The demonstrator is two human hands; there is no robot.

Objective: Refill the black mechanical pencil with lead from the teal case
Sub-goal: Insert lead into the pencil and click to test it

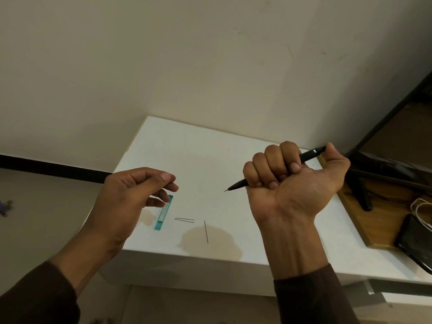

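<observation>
My right hand (292, 183) is fisted around the black mechanical pencil (309, 154), with my thumb on its top end and its tip pointing left above the table. My left hand (131, 195) hovers over the table's left part with its fingers curled and apart, holding nothing. The teal case (163, 215) lies flat on the white table (198, 160), partly under the left fingertips. Two loose leads (184, 220) lie side by side to the right of the case. A third lead (206, 231) lies farther right, nearly lengthwise towards me.
A brownish stain (210, 244) marks the table's near edge. At the right sits a wooden surface (383, 220) with a black stand (362, 195), a dark phone (413, 242) and a white cable (420, 209). A pale wall rises behind the table.
</observation>
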